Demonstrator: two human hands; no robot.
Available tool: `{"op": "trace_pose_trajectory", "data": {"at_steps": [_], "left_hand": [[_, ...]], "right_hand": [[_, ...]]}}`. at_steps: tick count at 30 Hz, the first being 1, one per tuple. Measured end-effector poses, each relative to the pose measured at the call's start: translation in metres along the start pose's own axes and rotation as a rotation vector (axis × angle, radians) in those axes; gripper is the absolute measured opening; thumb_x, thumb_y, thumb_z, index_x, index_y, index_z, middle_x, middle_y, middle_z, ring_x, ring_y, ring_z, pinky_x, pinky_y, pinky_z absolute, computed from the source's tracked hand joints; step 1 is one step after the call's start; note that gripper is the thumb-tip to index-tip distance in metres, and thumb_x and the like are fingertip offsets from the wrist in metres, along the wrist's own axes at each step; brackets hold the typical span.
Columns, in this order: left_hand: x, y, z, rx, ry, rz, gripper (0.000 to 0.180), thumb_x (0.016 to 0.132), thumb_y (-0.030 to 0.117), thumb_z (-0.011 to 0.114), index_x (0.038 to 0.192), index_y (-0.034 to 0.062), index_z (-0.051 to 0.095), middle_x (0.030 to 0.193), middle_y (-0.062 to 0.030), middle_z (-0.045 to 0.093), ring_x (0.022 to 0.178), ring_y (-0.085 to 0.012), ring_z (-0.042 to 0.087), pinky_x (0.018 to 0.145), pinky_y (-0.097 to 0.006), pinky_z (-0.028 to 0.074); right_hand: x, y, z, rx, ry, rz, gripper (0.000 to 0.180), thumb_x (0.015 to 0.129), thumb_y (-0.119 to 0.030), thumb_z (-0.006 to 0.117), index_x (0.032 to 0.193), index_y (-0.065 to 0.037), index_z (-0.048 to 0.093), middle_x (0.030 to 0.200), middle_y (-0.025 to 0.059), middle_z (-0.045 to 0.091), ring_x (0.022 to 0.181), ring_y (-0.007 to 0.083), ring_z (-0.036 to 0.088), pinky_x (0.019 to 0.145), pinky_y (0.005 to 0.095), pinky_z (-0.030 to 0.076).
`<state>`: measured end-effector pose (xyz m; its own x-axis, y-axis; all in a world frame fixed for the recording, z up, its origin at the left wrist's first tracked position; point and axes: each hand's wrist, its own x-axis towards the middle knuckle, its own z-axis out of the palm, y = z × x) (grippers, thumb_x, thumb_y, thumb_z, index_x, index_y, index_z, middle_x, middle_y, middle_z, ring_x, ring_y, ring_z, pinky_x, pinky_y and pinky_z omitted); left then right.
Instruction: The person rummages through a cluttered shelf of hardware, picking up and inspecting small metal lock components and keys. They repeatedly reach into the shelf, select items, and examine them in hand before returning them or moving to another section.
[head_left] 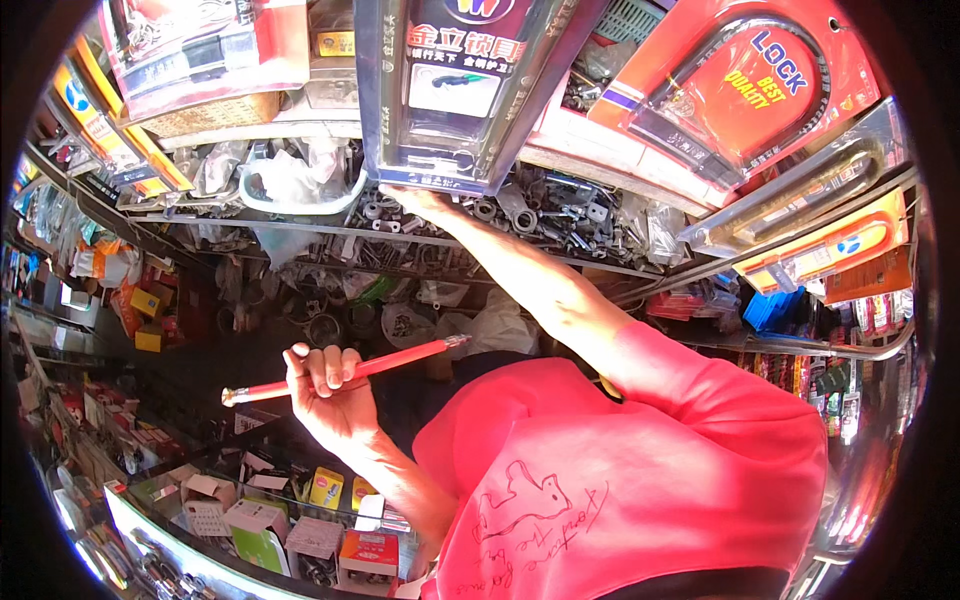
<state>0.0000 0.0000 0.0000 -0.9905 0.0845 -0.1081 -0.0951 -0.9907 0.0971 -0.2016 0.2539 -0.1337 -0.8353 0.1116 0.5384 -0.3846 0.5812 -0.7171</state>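
My left hand (333, 392) is closed around a slim red rod (405, 357). The rod has a brass-coloured tip at its left end and a silvery metal piece at its right end. It slants up to the right, held in the air. My right arm stretches up toward the shelves, and my right hand (412, 200) is at the lower edge of a tall hanging package (440, 165) with a dark frame and clear window. The package hides most of that hand's fingers, so their hold is not visible. Loose metal parts (515, 212) lie on the shelf beside my right wrist.
Red carded cable lock (770, 85) hangs at upper right, above another packaged lock (800, 200). A pale plastic basket (300, 205) with clear bags stands on the shelf. Small boxes (260, 530) fill a glass case at lower left. A blue bin (775, 310) sits at right.
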Motion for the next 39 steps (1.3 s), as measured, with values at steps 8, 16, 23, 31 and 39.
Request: {"op": "trace_pose_trajectory", "data": {"at_steps": [8, 16, 23, 31, 39], "left_hand": [[0.001, -0.007, -0.019, -0.131, 0.085, -0.060, 0.019, 0.092, 0.019, 0.047, 0.085, 0.0017, 0.053, 0.049, 0.0022, 0.029, 0.049, -0.0100, 0.029, 0.050, -0.024, 0.027], [0.010, 0.007, -0.041, -0.152, 0.125, -0.017, 0.019, 0.092, 0.019, 0.047, 0.086, 0.0017, 0.051, 0.051, 0.0025, 0.029, 0.051, -0.0102, 0.031, 0.051, -0.025, 0.027], [0.013, 0.010, -0.057, -0.195, 0.143, -0.077, 0.017, 0.091, 0.018, 0.048, 0.086, 0.0019, 0.052, 0.051, 0.0028, 0.029, 0.051, -0.0103, 0.032, 0.053, -0.025, 0.027], [0.013, 0.023, -0.067, -0.203, 0.191, -0.035, 0.017, 0.091, 0.018, 0.048, 0.084, 0.0027, 0.051, 0.051, 0.0026, 0.029, 0.051, -0.0107, 0.031, 0.053, -0.026, 0.027], [0.009, 0.038, -0.071, -0.190, 0.217, -0.006, 0.016, 0.090, 0.017, 0.049, 0.085, 0.0022, 0.052, 0.052, 0.0026, 0.028, 0.051, -0.0102, 0.031, 0.052, -0.025, 0.027]], "right_hand": [[-0.003, -0.003, -0.053, 0.176, -0.076, 0.548, 0.023, 0.086, -0.028, 0.056, 0.097, -0.008, 0.058, 0.074, 0.0072, 0.061, 0.062, 0.0144, 0.057, 0.055, 0.0282, 0.050], [-0.033, -0.038, -0.086, 0.163, -0.084, 0.779, 0.023, 0.083, -0.024, 0.061, 0.093, -0.004, 0.056, 0.066, 0.0023, 0.054, 0.049, 0.0076, 0.049, 0.040, 0.0211, 0.043], [-0.042, -0.018, -0.091, 0.075, -0.192, 0.974, 0.036, 0.081, -0.024, 0.063, 0.107, -0.003, 0.051, 0.079, 0.0043, 0.057, 0.057, 0.0088, 0.052, 0.040, 0.0205, 0.043], [-0.022, -0.047, -0.075, -0.070, -0.108, 0.736, 0.046, 0.085, -0.047, 0.049, 0.108, -0.006, 0.049, 0.082, 0.0031, 0.054, 0.063, 0.0102, 0.051, 0.047, 0.0229, 0.042], [-0.001, -0.026, -0.050, -0.137, 0.009, 0.449, 0.042, 0.079, -0.037, 0.054, 0.108, -0.006, 0.050, 0.090, 0.0063, 0.053, 0.075, 0.0158, 0.049, 0.059, 0.0297, 0.040]]}}
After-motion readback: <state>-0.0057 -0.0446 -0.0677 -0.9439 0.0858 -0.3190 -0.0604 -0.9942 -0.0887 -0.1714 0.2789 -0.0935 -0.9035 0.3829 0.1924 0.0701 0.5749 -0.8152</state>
